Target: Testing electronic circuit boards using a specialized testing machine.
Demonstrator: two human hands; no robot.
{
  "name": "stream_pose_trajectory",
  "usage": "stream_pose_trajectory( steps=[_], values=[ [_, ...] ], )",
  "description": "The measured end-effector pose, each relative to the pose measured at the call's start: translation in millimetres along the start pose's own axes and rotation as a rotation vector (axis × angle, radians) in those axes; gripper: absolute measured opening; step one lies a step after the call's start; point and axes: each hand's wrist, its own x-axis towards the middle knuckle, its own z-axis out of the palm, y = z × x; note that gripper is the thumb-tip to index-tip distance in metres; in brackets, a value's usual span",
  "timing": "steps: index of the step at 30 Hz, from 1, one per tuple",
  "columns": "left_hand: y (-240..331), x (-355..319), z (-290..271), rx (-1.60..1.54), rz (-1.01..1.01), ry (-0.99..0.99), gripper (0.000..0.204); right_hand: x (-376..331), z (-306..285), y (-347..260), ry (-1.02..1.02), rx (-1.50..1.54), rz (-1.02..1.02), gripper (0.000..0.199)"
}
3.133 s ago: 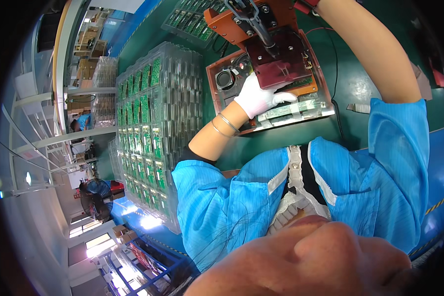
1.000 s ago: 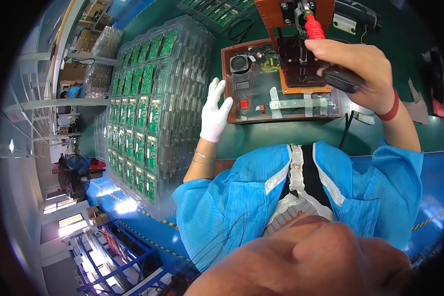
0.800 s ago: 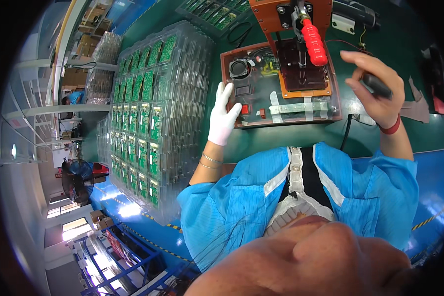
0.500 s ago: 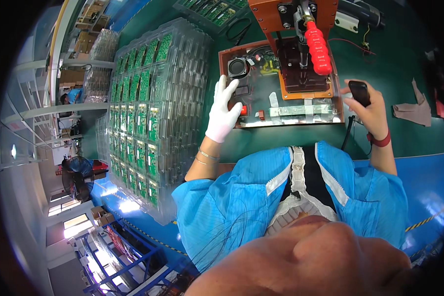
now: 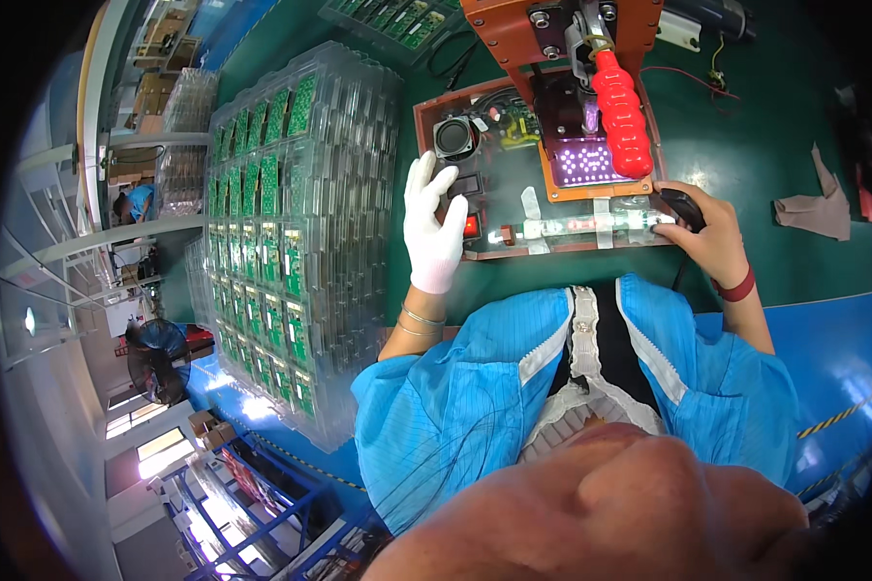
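My left hand [image 5: 433,228], in a white glove, rests at the left side of a brown-framed test box [image 5: 420,124]. Its fingers are spread and hold nothing; the thumb is beside a glowing red switch [image 5: 471,226]. My bare right hand [image 5: 717,237] grips a black rounded handheld device [image 5: 686,207] at the box's front right corner. Its kind cannot be made out. Beside the fingertips lies a pale strip [image 5: 581,225], taped on the box's clear cover. Purple-white lights shine in a panel [image 5: 583,163] under the orange press [image 5: 499,29], below its red ribbed lever [image 5: 622,116].
Tall stacked clear trays of green circuit boards [image 5: 266,242] stand left of the box. Another board tray [image 5: 397,19] lies at the back. A round black speaker [image 5: 453,138] sits in the box. A grey-brown cloth [image 5: 814,208] lies on the green table at right.
My right hand has brought the black device leftward and down to the box's corner. The panel lights and red switch now glow. My left hand stays by the box's left side, fingers spread.
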Motion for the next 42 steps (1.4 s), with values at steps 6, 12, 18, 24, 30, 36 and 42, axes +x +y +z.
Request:
stream_pose_trajectory(
  steps=[6, 12, 18, 24, 30, 36, 42],
  values=[
    [0.5, -0.1, 1.6, -0.013, 0.008, 0.012, 0.042, 3.4, -1.6, 8.2, 0.017, 0.053, -0.034, 0.048],
    [-0.2, -0.9, 1.0, -0.013, 0.023, 0.014, 0.044, 2.7, -2.5, 1.7, 0.047, -0.002, 0.058, 0.042],
    [-1.8, -1.9, 0.7, -0.012, 0.039, 0.023, 0.048, 6.7, -2.9, 7.1, 0.068, 0.278, 0.058, 0.036],
    [-0.8, -1.4, 0.5, -0.036, 0.029, 0.035, 0.047, 10.5, -1.1, 12.5, 0.062, 0.486, 0.059, 0.037],
    [-3.1, -1.5, 0.2, -0.065, 0.014, 0.043, 0.043, 10.2, 1.0, 17.6, 0.065, 0.472, 0.044, 0.036],
    [-1.0, -1.9, 1.1, -0.074, 0.018, 0.046, 0.046, 10.3, 1.0, 14.7, 0.100, 0.457, 0.053, 0.031],
    [-0.7, -1.8, 1.3, -0.073, 0.009, 0.046, 0.046, 10.1, -0.8, 16.0, 0.072, 0.415, 0.061, 0.031]
  ],
)
